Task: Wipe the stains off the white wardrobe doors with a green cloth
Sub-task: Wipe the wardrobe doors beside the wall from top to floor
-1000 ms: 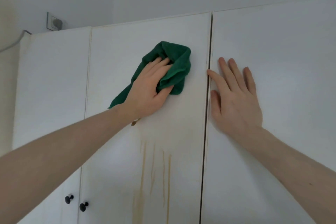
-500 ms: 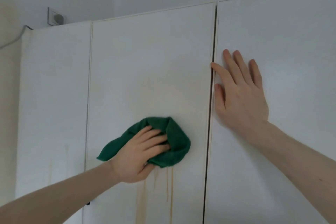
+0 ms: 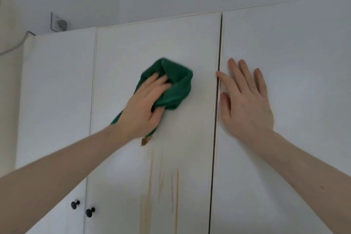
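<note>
Green cloth (image 3: 171, 85) is bunched up in the left hand (image 3: 145, 107), fingers curled into the folds, pressed flat against the upper half of the middle wardrobe door (image 3: 155, 47). It's a bit blurry at the edges, so I'd say it's mid-swipe. A little tan tag (image 3: 145, 140) hangs out under the wrist.

Progress-wise: not close to done imo. The patch around the cloth looks mostly white with just a faint yellowish haze, but right below there's a set of brownish drip streaks (image 3: 152, 186) running down to the bottom of the shot, plain as day. Those look untouched. There's also some yellowing along the door edges.

Right hand (image 3: 245, 100) is spread flat with straight fingers on the right-hand door (image 3: 294, 62), just beside the gap, holding nothing, probably bracing. Two black knobs (image 3: 82, 208) sit lower left, and a wall socket (image 3: 58, 23) above the wardrobe.
</note>
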Tool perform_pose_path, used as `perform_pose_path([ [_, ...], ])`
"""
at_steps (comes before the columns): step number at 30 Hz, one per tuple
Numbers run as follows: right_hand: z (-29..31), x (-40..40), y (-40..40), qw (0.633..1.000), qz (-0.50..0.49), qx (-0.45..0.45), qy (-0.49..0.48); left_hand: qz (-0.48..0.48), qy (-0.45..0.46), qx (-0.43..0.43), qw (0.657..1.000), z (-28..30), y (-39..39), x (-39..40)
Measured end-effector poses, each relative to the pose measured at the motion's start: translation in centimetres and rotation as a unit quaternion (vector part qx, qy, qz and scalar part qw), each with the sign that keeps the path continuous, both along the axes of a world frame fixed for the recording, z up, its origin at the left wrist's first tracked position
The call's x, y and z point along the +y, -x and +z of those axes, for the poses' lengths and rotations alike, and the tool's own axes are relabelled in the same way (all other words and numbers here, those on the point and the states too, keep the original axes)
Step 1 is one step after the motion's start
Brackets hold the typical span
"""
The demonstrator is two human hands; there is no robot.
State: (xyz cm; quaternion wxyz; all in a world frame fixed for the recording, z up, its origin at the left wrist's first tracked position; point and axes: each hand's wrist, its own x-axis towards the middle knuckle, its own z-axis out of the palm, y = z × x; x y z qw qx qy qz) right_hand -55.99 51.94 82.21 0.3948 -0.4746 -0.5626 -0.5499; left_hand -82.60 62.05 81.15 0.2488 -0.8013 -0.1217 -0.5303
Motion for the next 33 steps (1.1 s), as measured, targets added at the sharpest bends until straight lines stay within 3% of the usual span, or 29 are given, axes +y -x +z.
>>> perform_pose_path([
  [6, -0.1, 0.0, 0.2, 1.000, 0.006, 0.003, -0.003, -0.008, 0.002, -0.035, 0.999, 4.6, -3.3, 0.0],
  [12, -0.1, 0.1, 0.1, 1.000, 0.000, 0.000, -0.002, -0.038, -0.022, -0.024, 0.999, 1.0, -3.4, 1.1],
  [26, -0.1, 0.1, 0.2, 1.000, 0.008, 0.006, 0.002, -0.001, 0.002, 0.192, 0.981, -12.8, 1.4, 2.0],
  [30, -0.2, -0.1, 0.3, 1.000, 0.005, 0.008, 0.010, 0.023, -0.010, 0.215, 0.976, -12.9, 2.3, 1.7],
  [33, -0.2, -0.2, 0.3, 1.000, 0.003, 0.007, 0.013, 0.009, -0.012, 0.155, 0.988, -10.2, 1.8, 1.2],
])
